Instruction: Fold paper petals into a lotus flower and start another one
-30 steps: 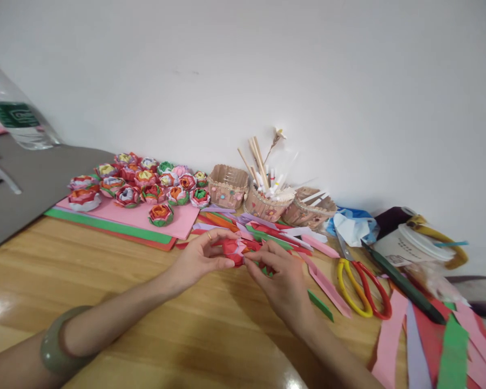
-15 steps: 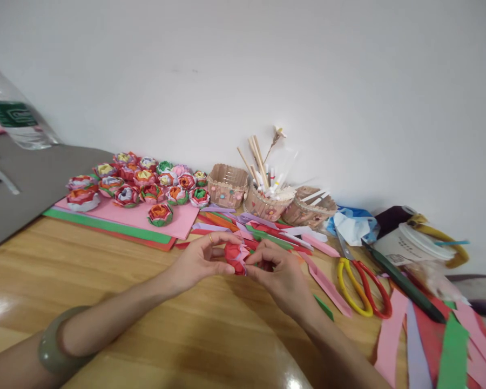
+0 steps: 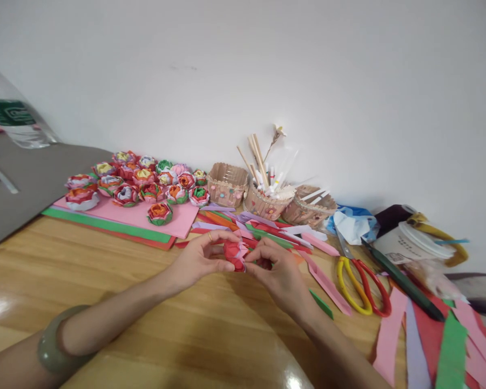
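Observation:
Between my two hands is a small red and pink paper flower, held above the table. My left hand grips it from the left, thumb below and fingers above. My right hand pinches its right edge with thumb and forefinger; a bit of green shows behind those fingers, and I cannot make out what it is. Just beyond the hands lies a pile of folded paper strips in red, purple, white, green and orange. Finished paper flowers in several colours stand at the back left.
Coloured paper sheets lie under the flowers. Three craft baskets line the wall, one with sticks and pens. At right are scissors, a dark green pen-like tool, a white tub and loose strips. A bottle stands far left.
Almost nothing differs. The flower and both hands have shifted very slightly, and the whole view has moved a little. My grip on the flower stays the same.

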Motion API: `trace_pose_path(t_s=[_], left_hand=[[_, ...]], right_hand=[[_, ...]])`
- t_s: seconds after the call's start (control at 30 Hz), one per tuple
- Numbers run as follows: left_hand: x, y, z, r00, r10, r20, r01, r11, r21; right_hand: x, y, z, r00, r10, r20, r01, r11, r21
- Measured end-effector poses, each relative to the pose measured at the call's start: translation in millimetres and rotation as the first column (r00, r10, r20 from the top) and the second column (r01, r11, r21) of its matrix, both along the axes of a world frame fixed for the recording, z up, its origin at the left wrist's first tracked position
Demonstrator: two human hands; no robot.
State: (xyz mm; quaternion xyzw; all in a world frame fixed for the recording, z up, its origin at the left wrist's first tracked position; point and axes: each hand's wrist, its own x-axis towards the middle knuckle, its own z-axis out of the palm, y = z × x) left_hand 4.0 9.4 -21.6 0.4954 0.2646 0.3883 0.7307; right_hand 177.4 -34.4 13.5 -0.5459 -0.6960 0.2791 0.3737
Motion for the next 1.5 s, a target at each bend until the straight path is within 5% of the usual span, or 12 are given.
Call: trace_pose_path(t_s=[0.3, 0.47, 0.73, 1.0, 1.23, 1.5], left_hand=[[-0.2, -0.7, 0.5, 1.0, -0.027, -0.002, 0.027, 0.999, 0.028], [2.2, -0.9, -0.5, 0.999, 0.043, -0.006, -0.043, 0.998, 0.051], [4.1, -1.7, -1.5, 0.98, 0.199, 0.003, -0.199, 0.979, 0.037], [2.9, -3.4, -2.5, 0.987, 0.076, 0.139, -0.07, 0.996, -0.051], [1.2, -1.8, -3.2, 0.994, 0.018, 0.11, -0.025, 0.998, 0.062], [1.3, -1.4, -6.0, 0.996, 0.072, 0.054, -0.073, 0.997, 0.031]], right_hand=[[-1.1, 2.3, -1.7, 1.0, -0.011, 0.023, 0.011, 1.0, 0.005], [-5.0, -1.7, -3.1, 0.992, -0.068, 0.107, 0.053, 0.989, 0.135], [-9.7, -11.0, -11.0, 0.891, -0.329, 0.313, 0.089, 0.802, 0.591], [-7.9, -10.3, -7.2, 0.944, -0.236, 0.232, 0.074, 0.835, 0.546], [-7.6, -8.7, -6.0, 0.952, -0.161, 0.26, 0.027, 0.891, 0.452], [-5.0, -12.2, -3.7, 0.918, -0.288, 0.274, 0.056, 0.776, 0.628]])
